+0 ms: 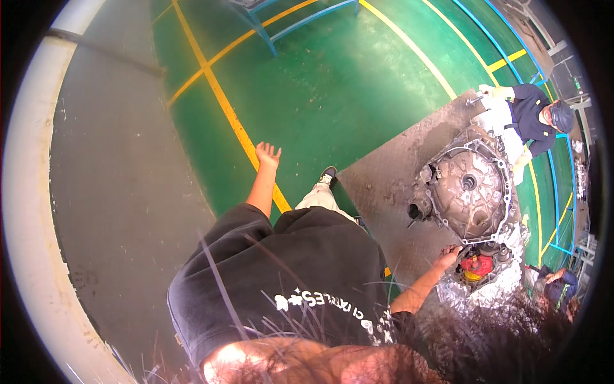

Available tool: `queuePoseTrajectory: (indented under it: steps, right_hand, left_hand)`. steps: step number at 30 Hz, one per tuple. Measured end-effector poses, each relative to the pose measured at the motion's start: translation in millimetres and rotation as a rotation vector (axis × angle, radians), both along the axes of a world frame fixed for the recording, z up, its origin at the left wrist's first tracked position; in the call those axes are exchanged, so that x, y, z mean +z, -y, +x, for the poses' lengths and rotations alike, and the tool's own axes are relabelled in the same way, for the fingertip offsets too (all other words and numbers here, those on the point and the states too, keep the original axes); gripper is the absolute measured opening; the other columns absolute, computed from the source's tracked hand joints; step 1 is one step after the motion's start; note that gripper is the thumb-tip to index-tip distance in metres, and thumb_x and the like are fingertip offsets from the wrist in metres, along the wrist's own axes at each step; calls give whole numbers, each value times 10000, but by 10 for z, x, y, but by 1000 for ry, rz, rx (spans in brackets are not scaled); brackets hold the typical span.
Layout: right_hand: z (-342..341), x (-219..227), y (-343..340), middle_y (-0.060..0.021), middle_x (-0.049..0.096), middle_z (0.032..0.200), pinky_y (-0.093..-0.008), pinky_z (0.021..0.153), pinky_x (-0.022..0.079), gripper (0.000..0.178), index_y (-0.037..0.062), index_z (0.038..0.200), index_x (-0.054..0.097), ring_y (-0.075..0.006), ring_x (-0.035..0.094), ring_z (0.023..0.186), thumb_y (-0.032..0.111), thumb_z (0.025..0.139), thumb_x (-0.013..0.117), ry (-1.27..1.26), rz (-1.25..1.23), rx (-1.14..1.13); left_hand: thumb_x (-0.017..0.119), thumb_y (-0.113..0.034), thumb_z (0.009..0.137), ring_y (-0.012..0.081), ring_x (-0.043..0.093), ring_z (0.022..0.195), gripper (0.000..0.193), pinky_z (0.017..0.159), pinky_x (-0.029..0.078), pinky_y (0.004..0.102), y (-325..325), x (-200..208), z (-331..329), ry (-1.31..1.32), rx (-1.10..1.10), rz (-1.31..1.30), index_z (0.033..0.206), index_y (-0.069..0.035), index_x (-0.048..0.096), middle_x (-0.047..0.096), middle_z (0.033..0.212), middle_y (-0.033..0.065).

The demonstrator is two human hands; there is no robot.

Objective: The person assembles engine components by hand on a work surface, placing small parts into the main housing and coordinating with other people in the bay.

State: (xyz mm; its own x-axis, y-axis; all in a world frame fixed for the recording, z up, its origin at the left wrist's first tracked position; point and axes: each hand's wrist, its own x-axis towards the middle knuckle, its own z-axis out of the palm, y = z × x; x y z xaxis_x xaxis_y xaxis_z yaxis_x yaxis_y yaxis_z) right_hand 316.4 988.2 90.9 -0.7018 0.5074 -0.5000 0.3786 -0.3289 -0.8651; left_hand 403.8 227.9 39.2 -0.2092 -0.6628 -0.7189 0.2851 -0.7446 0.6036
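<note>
My left hand (268,155) is held out over the green floor with its fingers apart and nothing in it. On the right, my right hand (449,256) has its fingers curled at the lower edge of a large round metal gearbox housing (457,198). Whatever lies between those fingers is too small to make out. The housing is grey and stained, with a bolt-hole rim and a shaft in its middle. Beside my right hand sits a red and yellow part (476,267) among dark metal pieces.
The gearbox lies on a worn metal-topped table (390,166). Across it stands a co-worker (534,115) in a dark shirt, cap and light gloves, one hand near a metal piece (473,100). Another person (555,281) is at the lower right. Blue rails (313,16) stand beyond.
</note>
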Motion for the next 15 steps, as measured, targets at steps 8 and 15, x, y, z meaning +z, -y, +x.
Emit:
queuePoseTrajectory:
  steps: [8,15]
  right_hand:
    - [-24,-54,161,59,390,632,-298,600,314,414,181,749,478,-113,378,590,513,991,523,-77,-40,-58]
    - [6,-172,128,54,395,678,-290,642,317,400,178,729,456,-104,389,626,452,1021,471,-113,-53,-19]
  left_hand:
    - [515,-249,957,333,434,1353,594,1186,329,474,-1443,1594,-791,-620,-598,20,1462,17,345,420,1468,196]
    - [558,-274,940,335,458,1328,501,1176,326,514,-2311,2775,-1098,-868,-798,229,1348,3,469,478,1418,199]
